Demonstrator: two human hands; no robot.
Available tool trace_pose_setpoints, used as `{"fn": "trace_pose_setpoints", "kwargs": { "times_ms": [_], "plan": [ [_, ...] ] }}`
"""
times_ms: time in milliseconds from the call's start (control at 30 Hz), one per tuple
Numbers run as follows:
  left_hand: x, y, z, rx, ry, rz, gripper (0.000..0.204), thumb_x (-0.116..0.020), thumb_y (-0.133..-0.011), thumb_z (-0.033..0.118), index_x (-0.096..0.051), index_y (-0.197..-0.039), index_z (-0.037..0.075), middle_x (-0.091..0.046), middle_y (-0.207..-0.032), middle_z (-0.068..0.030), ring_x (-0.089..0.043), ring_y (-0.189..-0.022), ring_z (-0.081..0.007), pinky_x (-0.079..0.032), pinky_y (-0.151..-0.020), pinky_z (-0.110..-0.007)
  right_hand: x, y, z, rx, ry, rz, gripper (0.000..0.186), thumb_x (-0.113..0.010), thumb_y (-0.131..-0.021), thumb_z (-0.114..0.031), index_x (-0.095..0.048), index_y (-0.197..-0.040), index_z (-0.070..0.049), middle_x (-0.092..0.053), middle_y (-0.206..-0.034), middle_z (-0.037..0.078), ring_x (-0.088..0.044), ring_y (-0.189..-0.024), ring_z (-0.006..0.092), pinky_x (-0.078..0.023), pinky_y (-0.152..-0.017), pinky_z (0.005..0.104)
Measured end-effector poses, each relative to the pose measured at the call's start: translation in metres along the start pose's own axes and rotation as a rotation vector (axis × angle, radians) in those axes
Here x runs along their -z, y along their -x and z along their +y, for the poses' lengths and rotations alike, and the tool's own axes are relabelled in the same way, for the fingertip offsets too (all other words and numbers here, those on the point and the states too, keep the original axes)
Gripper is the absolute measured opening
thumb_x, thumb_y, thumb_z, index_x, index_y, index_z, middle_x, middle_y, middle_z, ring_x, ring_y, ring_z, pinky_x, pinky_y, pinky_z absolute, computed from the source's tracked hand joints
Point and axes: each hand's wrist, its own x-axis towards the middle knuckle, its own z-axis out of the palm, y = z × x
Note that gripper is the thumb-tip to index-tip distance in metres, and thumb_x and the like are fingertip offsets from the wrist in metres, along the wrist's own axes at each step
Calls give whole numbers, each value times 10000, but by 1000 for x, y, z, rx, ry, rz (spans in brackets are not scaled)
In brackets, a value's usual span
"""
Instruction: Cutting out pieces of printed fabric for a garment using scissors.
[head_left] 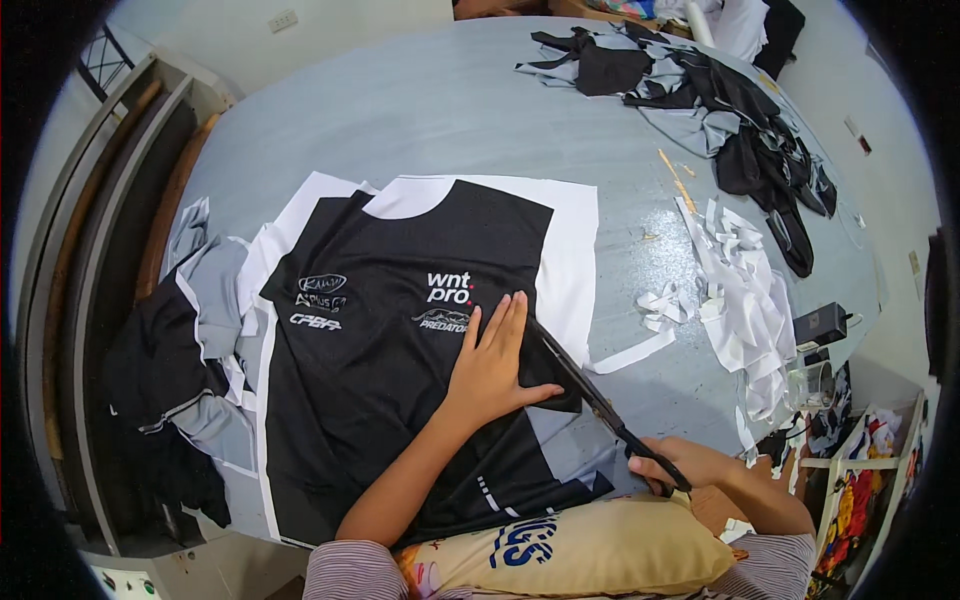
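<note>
A black shirt panel [370,400] with white and grey printing lies spread on the table, its curved neckline pointing away from me. White material [570,240] sticks out from under it at the top and sides. My left hand [492,365] presses flat on the panel, fingers stretched and thumb out to the side. In my right hand [685,462] I grip long black scissors [590,395] by the handles. Their blades lie along the panel's right edge, pointing away and to the left. Whether the blades are parted is hard to make out.
The grey table [400,100] holds white scraps [745,290] at right and black and grey fabric pieces [760,130] at far right. Dark fabric [165,360] hangs over its left edge. A black power adapter [820,325] and a glass [810,380] stand right. A yellow cushion [610,550] lies before me.
</note>
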Motion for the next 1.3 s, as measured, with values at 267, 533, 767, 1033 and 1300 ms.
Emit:
{"fn": "trace_pose_setpoints", "kwargs": {
  "times_ms": [267,533,767,1033,1300],
  "plan": [
    [0,0,-1,-8,30,17,1203,-746,-636,601,-162,-1439,-78,-296,-1475,-220,-305,-1375,-300,-154,-1131,-485,0,-2,6,25,84,19,532,-459,-934,-546,-486,-825,-26,-511,-602,44,-524,-574,159,-425,-555,300],
    [0,-1,0,-10,25,23,1198,-747,-632,604,-177,-1436,-78,-295,-1476,-218,-302,-1377,-295,-146,-1133,-485,-4,0,3,46,104,108,599,-503,-898,-591,-493,-731,-15,-478,-542,68,-489,-529,191,-389,-515,330],
    [-2,0,0,4,12,20,1167,-700,-658,636,-194,-1438,-68,-309,-1475,-196,-302,-1377,-280,-146,-1130,-494,-7,4,-1,27,56,151,591,-529,-890,-578,-499,-707,-17,-479,-528,52,-469,-510,170,-370,-494,319],
    [-4,0,1,26,11,27,1136,-658,-679,663,-219,-1435,-62,-315,-1479,-174,-289,-1385,-264,-136,-1128,-513,-4,6,0,33,110,148,584,-514,-900,-575,-500,-721,-20,-524,-547,51,-522,-520,164,-385,-493,306],
    [-1,0,1,7,-9,-4,1230,-719,-641,644,-141,-1436,-96,-283,-1477,-233,-289,-1383,-298,-130,-1132,-503,-1,9,-6,69,293,108,589,-470,-928,-549,-480,-803,26,-535,-596,201,-555,-576,365,-425,-558,413]
  ]
}}
